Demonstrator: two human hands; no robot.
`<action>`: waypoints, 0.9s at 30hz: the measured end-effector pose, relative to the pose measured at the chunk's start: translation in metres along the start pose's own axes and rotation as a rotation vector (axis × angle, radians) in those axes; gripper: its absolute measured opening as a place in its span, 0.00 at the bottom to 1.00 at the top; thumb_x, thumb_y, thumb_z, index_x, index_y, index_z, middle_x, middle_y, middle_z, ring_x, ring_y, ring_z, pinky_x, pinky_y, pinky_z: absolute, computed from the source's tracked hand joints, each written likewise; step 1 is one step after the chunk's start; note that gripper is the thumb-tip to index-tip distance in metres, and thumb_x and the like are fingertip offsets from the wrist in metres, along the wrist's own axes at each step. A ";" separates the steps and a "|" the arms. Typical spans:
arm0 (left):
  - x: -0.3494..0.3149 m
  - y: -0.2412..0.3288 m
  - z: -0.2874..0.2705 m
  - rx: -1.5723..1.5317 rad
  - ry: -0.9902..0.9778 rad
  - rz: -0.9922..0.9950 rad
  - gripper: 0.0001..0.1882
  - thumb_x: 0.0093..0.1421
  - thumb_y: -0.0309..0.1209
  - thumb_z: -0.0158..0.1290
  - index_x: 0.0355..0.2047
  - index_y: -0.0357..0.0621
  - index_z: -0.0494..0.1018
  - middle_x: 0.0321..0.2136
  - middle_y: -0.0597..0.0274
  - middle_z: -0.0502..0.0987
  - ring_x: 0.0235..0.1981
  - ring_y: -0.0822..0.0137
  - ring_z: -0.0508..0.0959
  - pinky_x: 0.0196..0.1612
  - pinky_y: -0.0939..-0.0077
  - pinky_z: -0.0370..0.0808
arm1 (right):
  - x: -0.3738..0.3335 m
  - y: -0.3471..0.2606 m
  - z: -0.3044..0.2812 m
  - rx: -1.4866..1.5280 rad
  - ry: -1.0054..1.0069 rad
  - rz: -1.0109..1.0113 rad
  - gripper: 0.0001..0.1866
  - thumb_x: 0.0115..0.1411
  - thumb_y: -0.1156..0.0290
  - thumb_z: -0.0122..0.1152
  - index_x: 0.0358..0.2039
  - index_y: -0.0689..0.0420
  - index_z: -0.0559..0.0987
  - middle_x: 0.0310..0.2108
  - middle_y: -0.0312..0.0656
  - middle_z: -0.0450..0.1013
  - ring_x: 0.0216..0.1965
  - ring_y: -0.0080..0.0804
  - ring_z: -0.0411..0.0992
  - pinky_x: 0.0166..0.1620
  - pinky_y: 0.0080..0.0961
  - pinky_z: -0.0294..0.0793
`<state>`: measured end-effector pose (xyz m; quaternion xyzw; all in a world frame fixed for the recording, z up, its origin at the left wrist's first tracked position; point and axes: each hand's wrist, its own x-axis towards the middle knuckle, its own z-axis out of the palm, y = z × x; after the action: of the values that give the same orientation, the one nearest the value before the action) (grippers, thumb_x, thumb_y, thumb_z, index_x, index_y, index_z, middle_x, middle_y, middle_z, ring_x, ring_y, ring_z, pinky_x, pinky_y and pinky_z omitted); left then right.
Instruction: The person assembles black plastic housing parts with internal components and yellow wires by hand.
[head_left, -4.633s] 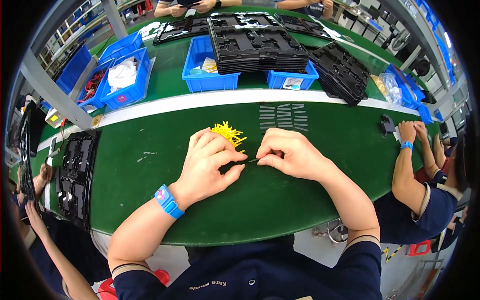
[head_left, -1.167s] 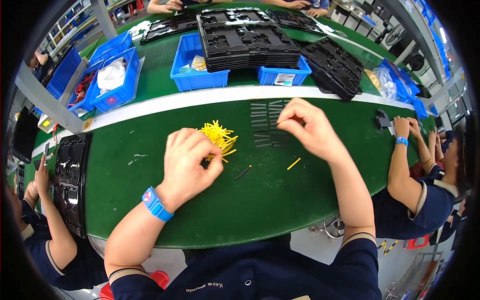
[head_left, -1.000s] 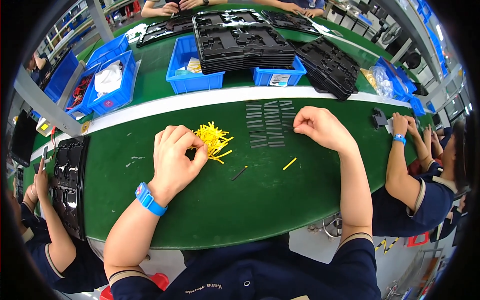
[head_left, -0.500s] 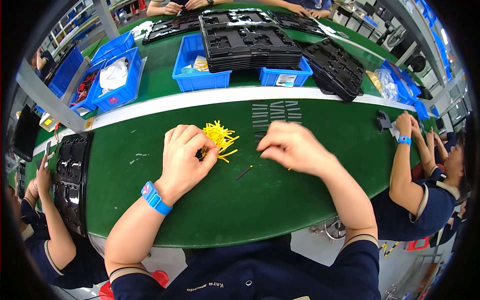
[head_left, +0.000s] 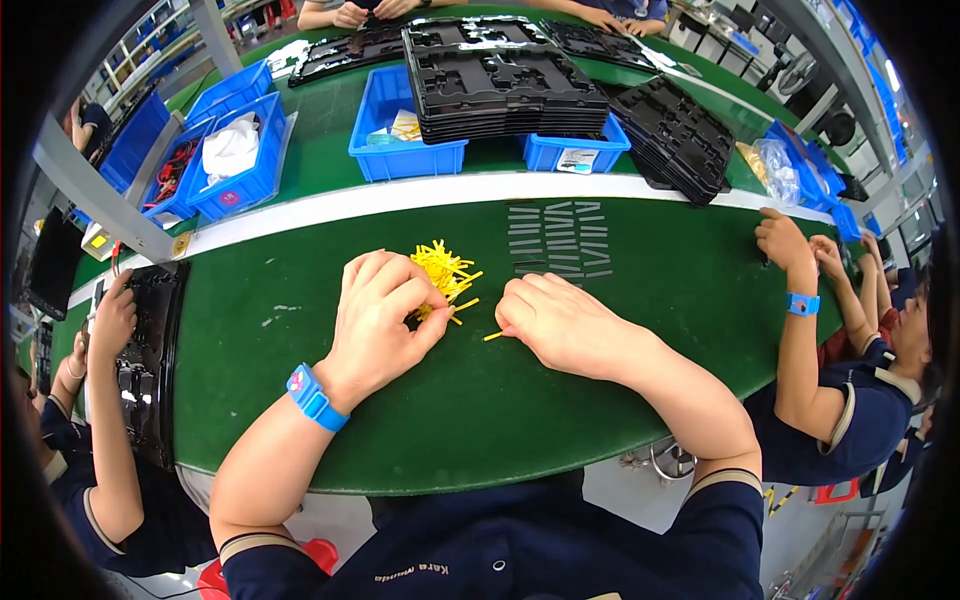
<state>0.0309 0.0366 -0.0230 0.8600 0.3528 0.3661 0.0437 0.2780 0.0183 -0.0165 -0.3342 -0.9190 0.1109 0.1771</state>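
Note:
Loose yellow strips [head_left: 440, 262] lie in a heap on the green table, just beyond my left hand [head_left: 385, 305]. That hand is closed, thumb and forefinger bent together at the heap's near edge; whether a strip is between them is hidden. To the right, my right hand [head_left: 568, 322] pinches a thin strip with a yellow end [head_left: 492, 337] poking out to the left; the rest is under my fingers. Past my right hand, thin grey strips [head_left: 560, 235] lie flat in three columns.
Stacked black trays [head_left: 505, 90] rest over blue bins [head_left: 405, 158] beyond the white band [head_left: 330, 197]. More black trays [head_left: 675, 140] lean at the right. Another black tray [head_left: 150, 340] is at the left, beside a co-worker's arm [head_left: 112, 420]. A co-worker's hand [head_left: 785, 245] is at the right.
My right hand has moved left and down onto the spot where a dark strip with a yellow tip lay, and now pinches a strip. My left hand stays by the heap.

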 end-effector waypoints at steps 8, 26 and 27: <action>-0.001 -0.001 -0.001 0.001 -0.005 0.001 0.10 0.44 0.24 0.66 0.24 0.48 0.75 0.31 0.65 0.75 0.39 0.58 0.74 0.49 0.61 0.67 | -0.001 -0.001 -0.020 0.335 -0.095 0.081 0.12 0.59 0.80 0.53 0.45 0.60 0.75 0.37 0.44 0.69 0.42 0.42 0.72 0.45 0.36 0.73; 0.000 0.009 -0.002 -0.094 -0.042 0.085 0.11 0.42 0.26 0.67 0.28 0.50 0.79 0.31 0.67 0.74 0.39 0.61 0.74 0.52 0.59 0.68 | 0.008 -0.015 -0.006 0.340 0.181 0.125 0.07 0.55 0.80 0.66 0.35 0.58 0.80 0.32 0.40 0.71 0.32 0.37 0.74 0.34 0.32 0.74; 0.000 0.010 -0.003 -0.099 -0.045 0.094 0.11 0.42 0.26 0.67 0.28 0.50 0.79 0.31 0.67 0.74 0.39 0.61 0.74 0.53 0.59 0.68 | 0.009 -0.016 -0.008 0.343 0.186 0.147 0.07 0.55 0.76 0.67 0.33 0.59 0.78 0.32 0.40 0.71 0.32 0.40 0.74 0.35 0.35 0.75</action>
<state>0.0349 0.0291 -0.0175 0.8804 0.2926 0.3651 0.0769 0.2657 0.0131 -0.0022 -0.3741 -0.8396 0.2468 0.3070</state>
